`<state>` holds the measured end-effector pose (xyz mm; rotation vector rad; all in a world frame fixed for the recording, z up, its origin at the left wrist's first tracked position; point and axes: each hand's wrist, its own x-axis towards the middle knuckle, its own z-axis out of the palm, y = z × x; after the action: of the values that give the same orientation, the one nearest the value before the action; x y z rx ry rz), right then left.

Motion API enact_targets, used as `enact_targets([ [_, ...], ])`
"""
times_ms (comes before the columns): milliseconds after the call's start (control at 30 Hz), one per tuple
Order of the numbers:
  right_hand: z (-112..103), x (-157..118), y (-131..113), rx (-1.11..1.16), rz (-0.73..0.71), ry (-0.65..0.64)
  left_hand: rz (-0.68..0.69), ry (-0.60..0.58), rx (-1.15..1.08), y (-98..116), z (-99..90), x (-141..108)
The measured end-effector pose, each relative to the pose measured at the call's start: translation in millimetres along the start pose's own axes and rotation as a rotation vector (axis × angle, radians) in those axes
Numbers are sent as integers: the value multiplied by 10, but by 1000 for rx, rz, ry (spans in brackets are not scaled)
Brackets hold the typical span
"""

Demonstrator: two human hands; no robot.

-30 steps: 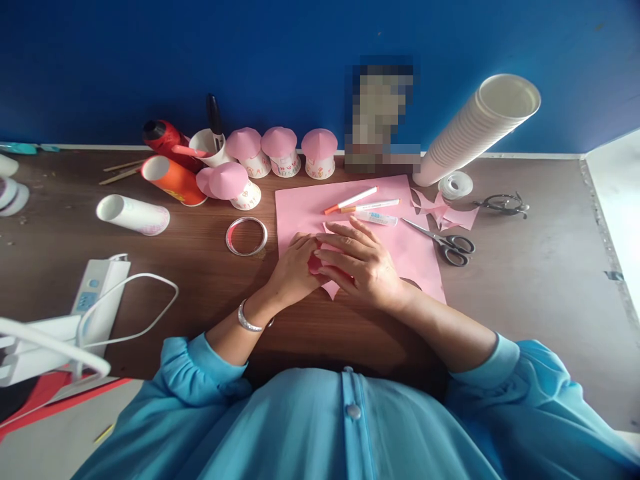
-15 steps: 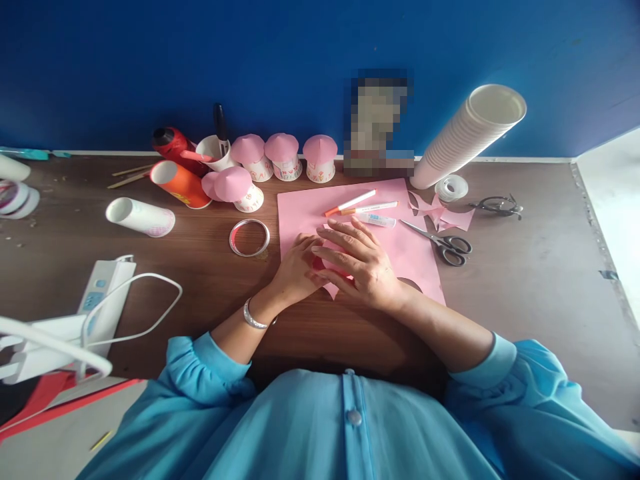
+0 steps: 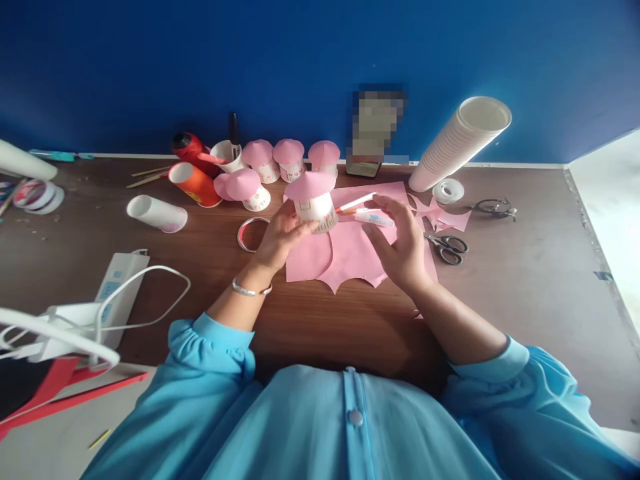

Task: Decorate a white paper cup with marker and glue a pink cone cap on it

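Note:
My left hand (image 3: 284,235) grips a paper cup house (image 3: 314,205), a white cup with drawn marks and a pink cone roof, held upright above the table. To its right, my right hand (image 3: 400,245) is apart from the cup, thumb and fingers spread with nothing between them. Below both lies cut pink paper (image 3: 353,257) with scalloped edges. Two markers (image 3: 356,203) and a glue tube (image 3: 376,218) rest on the paper near my right fingertips. Black-handled scissors (image 3: 449,249) are right of that hand, their blades partly hidden.
Several cup houses (image 3: 289,157) stand by the blue wall. A tall stack of paper cups (image 3: 457,143) leans at right, near clear tape (image 3: 449,191) and glasses (image 3: 494,209). An orange cup (image 3: 193,185), a white cup (image 3: 157,215) and a power strip (image 3: 117,293) are at left.
My left hand has lifted the cup house from between the hands, bringing it upright into view. My right hand has drawn off it to the right and spread its fingers.

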<state>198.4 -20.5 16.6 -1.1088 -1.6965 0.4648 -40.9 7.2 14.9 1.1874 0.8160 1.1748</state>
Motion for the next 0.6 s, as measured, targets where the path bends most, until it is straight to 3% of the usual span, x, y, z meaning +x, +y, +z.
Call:
enact_targets([
  [100,86,-47,56,83,96,-75,22,47,-168,44,7,154],
  [200,139,-69,15,118,106,-118,8,98,-323,92,34,277],
  [400,210,7,-76,214,130,-105,-90,89,-547,175,71,452],
  [600,321,169,-185,291,154,-57,-90,139,-634,135,62,571],
])
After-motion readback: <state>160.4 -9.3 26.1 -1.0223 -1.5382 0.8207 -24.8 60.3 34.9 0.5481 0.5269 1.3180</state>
